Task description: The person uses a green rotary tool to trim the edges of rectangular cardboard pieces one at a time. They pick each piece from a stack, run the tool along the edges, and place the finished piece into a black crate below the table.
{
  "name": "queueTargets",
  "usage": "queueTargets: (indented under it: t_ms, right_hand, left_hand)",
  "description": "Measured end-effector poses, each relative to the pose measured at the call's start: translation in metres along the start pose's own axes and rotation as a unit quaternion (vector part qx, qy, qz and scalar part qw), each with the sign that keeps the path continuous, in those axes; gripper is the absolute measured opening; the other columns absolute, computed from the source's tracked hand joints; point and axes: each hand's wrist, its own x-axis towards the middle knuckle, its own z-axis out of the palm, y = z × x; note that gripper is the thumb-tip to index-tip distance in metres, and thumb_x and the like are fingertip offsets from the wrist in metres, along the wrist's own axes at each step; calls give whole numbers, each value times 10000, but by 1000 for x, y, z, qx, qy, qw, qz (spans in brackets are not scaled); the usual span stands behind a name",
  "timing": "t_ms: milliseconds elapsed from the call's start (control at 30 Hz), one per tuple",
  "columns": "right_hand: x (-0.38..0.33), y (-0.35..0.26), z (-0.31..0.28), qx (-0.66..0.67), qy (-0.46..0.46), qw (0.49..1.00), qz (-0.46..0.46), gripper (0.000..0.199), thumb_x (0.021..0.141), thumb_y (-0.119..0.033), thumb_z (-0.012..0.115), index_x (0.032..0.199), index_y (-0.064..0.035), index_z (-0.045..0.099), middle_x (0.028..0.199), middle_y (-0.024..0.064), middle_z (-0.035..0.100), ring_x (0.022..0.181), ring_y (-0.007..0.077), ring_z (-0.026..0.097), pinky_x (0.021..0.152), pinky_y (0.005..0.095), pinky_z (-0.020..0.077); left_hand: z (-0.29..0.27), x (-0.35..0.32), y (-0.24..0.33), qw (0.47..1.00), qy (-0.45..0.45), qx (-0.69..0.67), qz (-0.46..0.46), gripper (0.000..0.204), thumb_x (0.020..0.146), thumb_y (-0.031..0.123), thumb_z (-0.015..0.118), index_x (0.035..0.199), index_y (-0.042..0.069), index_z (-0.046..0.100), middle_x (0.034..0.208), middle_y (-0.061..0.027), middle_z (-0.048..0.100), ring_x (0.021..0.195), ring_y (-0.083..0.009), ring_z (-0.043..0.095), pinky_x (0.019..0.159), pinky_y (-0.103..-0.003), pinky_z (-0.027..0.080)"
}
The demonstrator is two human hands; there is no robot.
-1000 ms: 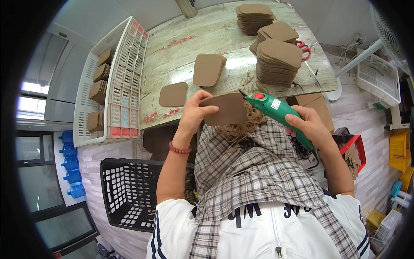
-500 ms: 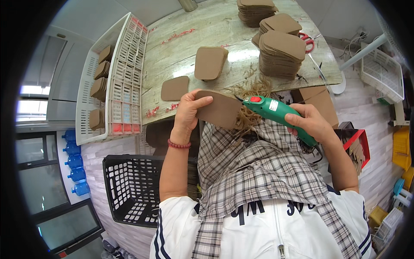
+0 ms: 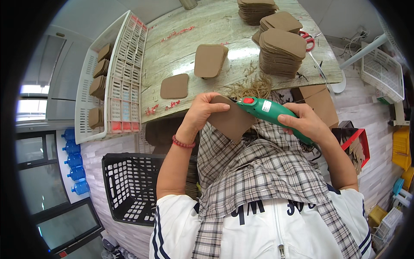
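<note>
Pinched between thumb and fingers, a brown rounded-corner pad (image 3: 232, 121) hangs from my left hand (image 3: 202, 111), tilted over my lap. My right hand (image 3: 305, 122) is wrapped round a green handheld electric cutter (image 3: 269, 111) with a red switch. The cutter's dark tip meets the pad's upper edge; whether it is cutting cannot be told. Thin brown trimmings (image 3: 255, 87) lie heaped at the table edge just beyond. A single pad (image 3: 174, 86) rests flat to the left, and a short pad stack (image 3: 209, 61) sits beside it.
Taller pad stacks (image 3: 281, 54) stand at the table's right, with red-handled scissors (image 3: 307, 39) behind. On the left is a white crate (image 3: 126, 82) holding more pads. A black crate (image 3: 129, 185) stands low left; a cardboard box (image 3: 318, 103) and a red-rimmed box (image 3: 363, 149) are at right.
The pad has turned in my left hand, one corner now pointing down toward my lap. The cutter has shifted slightly left, its tip now near the pad's upper edge by my left fingers.
</note>
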Motion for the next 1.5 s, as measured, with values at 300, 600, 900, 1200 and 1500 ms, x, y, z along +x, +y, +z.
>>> queueTargets:
  t_ms: [300, 600, 900, 1200, 1500]
  right_hand:
    - [25, -5, 22, 42, -4, 999, -26, 334, 890, -308, 621, 962, 18, 603, 698, 13, 558, 605, 76, 525, 552, 232, 432]
    - [11, 29, 9, 66, 69, 995, -2, 347, 906, -308, 611, 995, 27, 606, 723, 38, 582, 619, 87, 544, 570, 235, 449]
    - [5, 39, 12, 58, 110, 992, -1, 307, 900, -293, 622, 923, 13, 605, 712, 22, 571, 618, 79, 534, 569, 239, 460]
    - [2, 41, 12, 40, 109, 993, -9, 309, 907, -290, 610, 940, 17, 602, 713, 35, 580, 615, 82, 537, 566, 241, 455]
    - [5, 35, 13, 68, 142, 987, -35, 319, 894, -287, 632, 960, 25, 617, 700, 28, 574, 598, 80, 536, 546, 246, 451]
  left_hand:
    - [5, -3, 0, 999, -9, 18, -42, 248, 755, -14, 693, 999, -6, 649, 920, -53, 678, 828, -114, 630, 792, -257, 503]
    - [-204, 0, -21, 865, 428, 184, 185, 382, 827, 152, 683, 1158, 2, 566, 1047, -126, 641, 968, -237, 604, 856, -362, 488]
    - [-43, 84, -14, 641, 461, 582, 194, 799, 804, 534, 626, 1289, -78, 457, 1419, -271, 329, 1382, -408, 177, 1106, -557, 132]
    - [-18, 94, -16, 610, 511, 546, 263, 680, 695, 285, 782, 1231, -13, 487, 1353, -226, 386, 1340, -385, 249, 1086, -532, 193]
    - [9, 77, 7, 820, 427, 231, 304, 272, 737, 45, 750, 900, 39, 532, 948, -70, 593, 934, -246, 538, 871, -378, 413]
